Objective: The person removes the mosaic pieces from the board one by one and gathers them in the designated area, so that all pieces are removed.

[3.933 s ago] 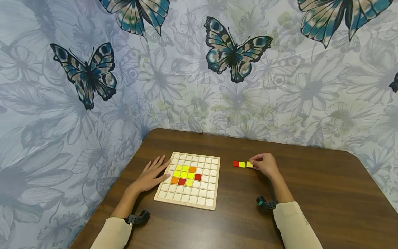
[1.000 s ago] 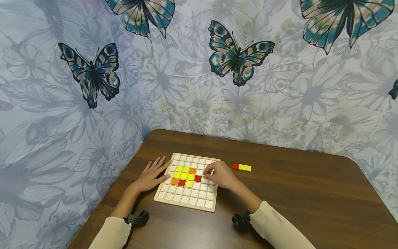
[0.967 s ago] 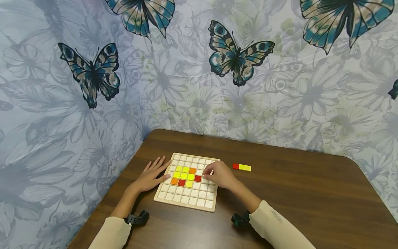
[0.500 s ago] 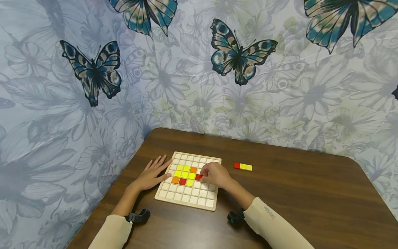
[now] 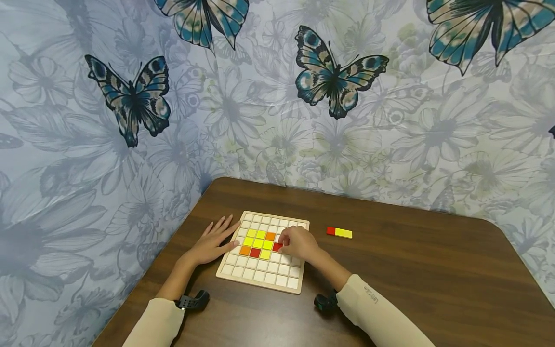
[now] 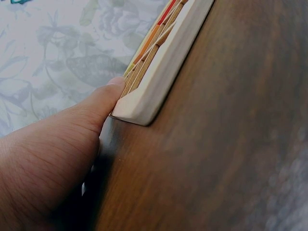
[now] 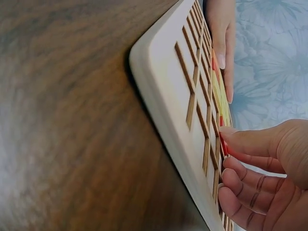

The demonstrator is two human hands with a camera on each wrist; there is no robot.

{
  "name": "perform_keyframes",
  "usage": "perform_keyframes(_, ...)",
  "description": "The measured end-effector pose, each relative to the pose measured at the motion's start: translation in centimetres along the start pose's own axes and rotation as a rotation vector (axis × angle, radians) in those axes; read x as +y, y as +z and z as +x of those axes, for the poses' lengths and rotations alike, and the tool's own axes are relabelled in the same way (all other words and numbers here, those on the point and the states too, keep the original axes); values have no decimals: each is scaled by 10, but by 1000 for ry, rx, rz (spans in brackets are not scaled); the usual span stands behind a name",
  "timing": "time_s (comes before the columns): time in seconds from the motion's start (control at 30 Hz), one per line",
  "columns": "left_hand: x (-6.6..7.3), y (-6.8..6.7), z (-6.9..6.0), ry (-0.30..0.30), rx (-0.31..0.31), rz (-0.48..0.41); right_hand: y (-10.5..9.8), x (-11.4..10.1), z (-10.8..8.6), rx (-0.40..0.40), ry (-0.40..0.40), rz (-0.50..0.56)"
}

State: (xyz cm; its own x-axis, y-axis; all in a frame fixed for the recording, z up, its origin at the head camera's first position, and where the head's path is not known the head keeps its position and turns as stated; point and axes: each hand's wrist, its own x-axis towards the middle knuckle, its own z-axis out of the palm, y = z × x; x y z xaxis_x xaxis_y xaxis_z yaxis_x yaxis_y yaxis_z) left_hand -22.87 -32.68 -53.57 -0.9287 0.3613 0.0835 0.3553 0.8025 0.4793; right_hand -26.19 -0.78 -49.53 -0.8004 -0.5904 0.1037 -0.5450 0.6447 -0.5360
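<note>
A square wooden grid board (image 5: 260, 284) lies on the table, with yellow, orange and red tiles among its pale squares. My left hand (image 5: 211, 246) rests with spread fingers on the board's left edge; in the left wrist view its thumb (image 6: 108, 98) touches the rim near a corner. Over the right part of the board, my right hand (image 5: 299, 242) has thumb and forefinger at a red tile (image 5: 276, 246). From the right wrist view, the thumb of the right hand (image 7: 269, 168) touches that red tile (image 7: 224, 144), the other fingers curled beside it.
Right of the board, a short row of loose tiles lies on the brown table (image 5: 412, 260): a red tile (image 5: 331, 231) and yellow ones (image 5: 344, 233). Behind the table stands a wall (image 5: 260, 96) with butterfly and flower patterns. Each wrist wears a black band.
My right hand has come from the loose tiles onto the board, then shifted slightly left to the red tile. The separate yellow tile now adjoins the row. My left hand has stayed put.
</note>
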Motion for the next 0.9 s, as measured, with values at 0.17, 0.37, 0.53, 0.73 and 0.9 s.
perform_keyframes(0.17,1,-1,-1,-5,0,-1,1,-3,-1,11,-10,32)
perform_keyframes(0.37,2,-2,-2,-2,-2,-6,1,-6,-4,70,-36,46)
perform_keyframes(0.53,2,-1,-2,-4,-3,-5,2,-9,-5,105,-44,57)
perform_keyframes(0.73,0,1,-2,-1,-3,-2,4,-9,-5,150,-41,85)
perform_keyframes(0.9,2,-1,-3,2,-4,-16,7,-8,-6,181,-45,113)
